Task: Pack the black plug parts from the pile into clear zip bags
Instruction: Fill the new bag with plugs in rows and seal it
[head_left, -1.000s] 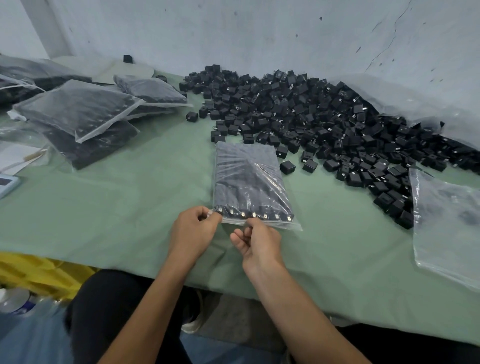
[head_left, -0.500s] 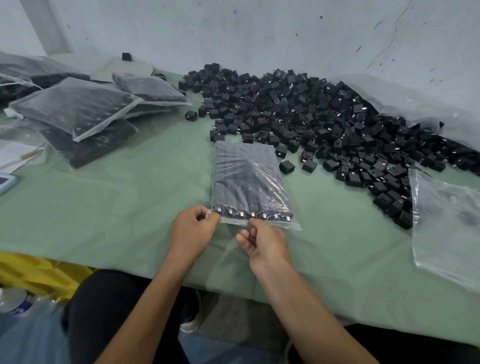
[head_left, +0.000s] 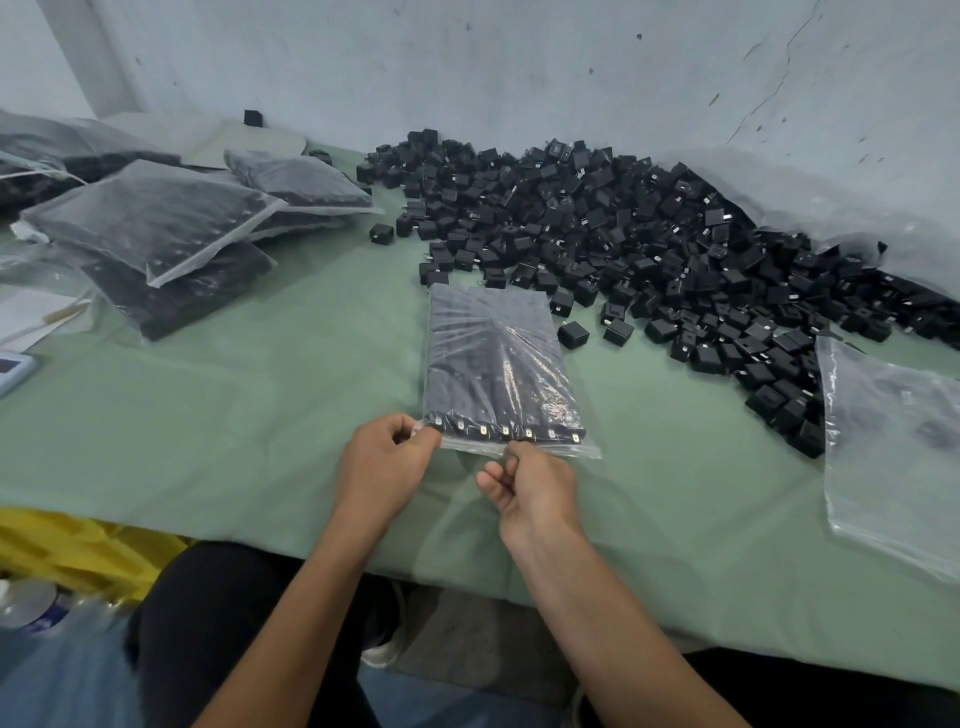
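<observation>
The filled zip bag (head_left: 498, 364) is lying flat on the green surface (head_left: 260, 395). Its long axis is running straight away from the person toward the pile of black plug parts (head_left: 623, 234), and its zip edge is pointing back at the person. The left grip (head_left: 382, 470) is pinching that edge at its left corner. The right grip (head_left: 535, 491) is pinching it near the middle, fingers curled. Packed bags (head_left: 150, 223) are sitting stacked far left, and an empty clear bag (head_left: 893, 441) is lying to the right.
</observation>
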